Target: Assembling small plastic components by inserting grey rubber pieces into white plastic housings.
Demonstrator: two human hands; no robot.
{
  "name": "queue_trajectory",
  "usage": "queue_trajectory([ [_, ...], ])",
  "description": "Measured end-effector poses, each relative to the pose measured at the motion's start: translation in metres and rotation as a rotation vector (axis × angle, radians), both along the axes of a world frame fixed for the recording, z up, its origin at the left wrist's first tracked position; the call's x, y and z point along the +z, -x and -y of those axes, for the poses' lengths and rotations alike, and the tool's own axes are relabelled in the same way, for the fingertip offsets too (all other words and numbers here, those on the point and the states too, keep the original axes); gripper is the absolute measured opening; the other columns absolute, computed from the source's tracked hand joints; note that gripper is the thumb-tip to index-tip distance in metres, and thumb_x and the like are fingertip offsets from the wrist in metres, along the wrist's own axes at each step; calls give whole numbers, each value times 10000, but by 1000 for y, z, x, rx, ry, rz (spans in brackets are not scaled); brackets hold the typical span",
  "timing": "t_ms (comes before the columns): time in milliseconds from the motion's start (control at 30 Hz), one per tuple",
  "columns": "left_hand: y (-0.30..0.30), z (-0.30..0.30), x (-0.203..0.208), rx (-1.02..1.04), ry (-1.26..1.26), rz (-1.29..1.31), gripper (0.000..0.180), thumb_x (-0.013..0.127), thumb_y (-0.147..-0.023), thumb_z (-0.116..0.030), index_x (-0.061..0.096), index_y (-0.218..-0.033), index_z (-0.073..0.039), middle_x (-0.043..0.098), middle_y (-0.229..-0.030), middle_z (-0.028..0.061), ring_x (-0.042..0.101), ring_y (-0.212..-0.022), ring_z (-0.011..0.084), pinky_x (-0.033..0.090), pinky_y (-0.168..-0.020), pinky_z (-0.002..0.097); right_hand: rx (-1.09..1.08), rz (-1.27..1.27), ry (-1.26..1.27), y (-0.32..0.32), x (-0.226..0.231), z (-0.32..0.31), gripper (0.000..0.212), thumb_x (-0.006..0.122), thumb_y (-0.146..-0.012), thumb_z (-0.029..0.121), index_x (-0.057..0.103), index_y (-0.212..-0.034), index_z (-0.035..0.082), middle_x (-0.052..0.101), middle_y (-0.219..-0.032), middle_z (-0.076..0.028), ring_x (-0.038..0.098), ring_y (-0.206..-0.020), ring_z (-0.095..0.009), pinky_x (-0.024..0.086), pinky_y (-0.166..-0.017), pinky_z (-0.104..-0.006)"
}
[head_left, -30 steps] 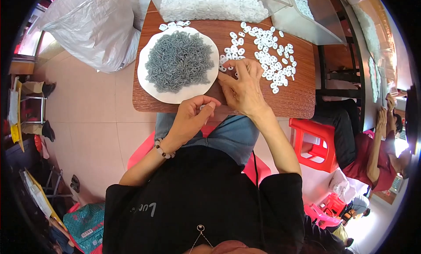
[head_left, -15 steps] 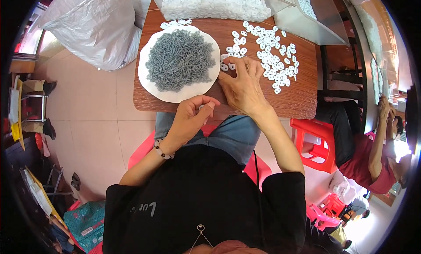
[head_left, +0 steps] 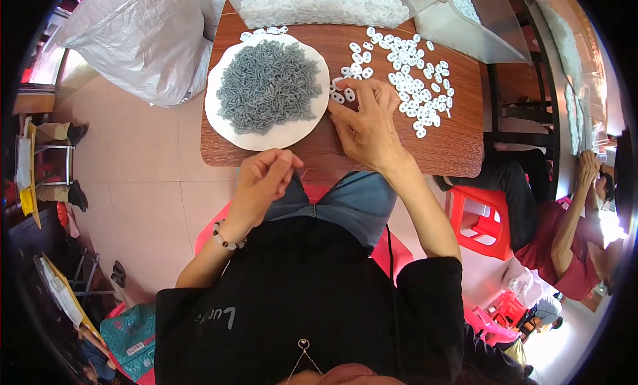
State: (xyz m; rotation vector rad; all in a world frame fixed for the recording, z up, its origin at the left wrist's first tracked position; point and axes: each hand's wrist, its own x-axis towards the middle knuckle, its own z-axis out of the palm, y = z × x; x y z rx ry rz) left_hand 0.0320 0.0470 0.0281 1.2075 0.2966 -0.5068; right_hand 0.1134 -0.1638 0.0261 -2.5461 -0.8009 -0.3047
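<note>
A white scallop-edged plate (head_left: 249,140) holds a heap of small grey ribbed plugs (head_left: 269,86). My left hand (head_left: 261,186) is just off the table's front edge, below the plate, with its fingers curled and thumb pressed to them. What it may hold is hidden. To the right of the plate, my right hand (head_left: 369,122) reaches over the table, thumb and index finger apart. Its index fingertip touches or nearly touches one of the small white oval two-holed pieces (head_left: 349,94). Many more such loose pieces (head_left: 415,86) are spread beyond that hand.
A clear bin of white pieces (head_left: 325,6) stands at the far edge of the brown table (head_left: 306,158). A large whitish bag (head_left: 143,46) is on the floor at left. At right are a red stool (head_left: 480,222) and a seated person in dark red (head_left: 558,252).
My left hand has drawn left and slightly down, away from my right hand. A pale bit between its fingers earlier no longer shows. My right hand has barely moved.
</note>
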Motion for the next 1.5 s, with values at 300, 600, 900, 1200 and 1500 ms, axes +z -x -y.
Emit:
queue_trajectory([
  [300,-3,-22,-6,104,-101,-74,444,479,-968,-386,616,-812,7,410,-557,-45,301,-414,8,200,-360,172,-30,55,12,-7,-6,9,331,651,-715,44,689,-1017,173,515,-1172,-53,401,-1066,-289,260,-914,-438],
  [600,-11,-32,-4,153,-83,-169,423,500,-961,-362,583,-744,-9,421,-544,-42,285,-392,13,178,-335,176,-72,51,-27,-11,-4,25,270,708,-720,82,696,-984,140,557,-1103,-39,421,-1043,-269,282,-898,-423],
  [900,-13,-31,-6,90,-133,-169,365,516,-952,-287,555,-707,-20,394,-520,-47,270,-370,12,166,-321,181,-75,60,-54,-19,-10,10,237,732,-701,96,695,-935,119,569,-1076,-20,432,-1025,-257,290,-883,-413],
  [1200,-10,-30,-2,29,-207,-105,391,505,-961,-322,576,-719,-24,414,-533,-61,289,-399,3,185,-356,175,-48,125,2,-31,-11,-3,113,649,-718,20,632,-803,94,566,-1026,-31,437,-1018,-276,297,-886,-439],
  [1500,-2,-23,7,-55,-112,-156,348,512,-960,-329,595,-795,-35,467,-592,-32,338,-433,8,215,-365,161,-107,143,167,-29,-14,1,172,620,-747,19,579,-913,40,510,-1115,-112,405,-1039,-322,295,-879,-464],
])
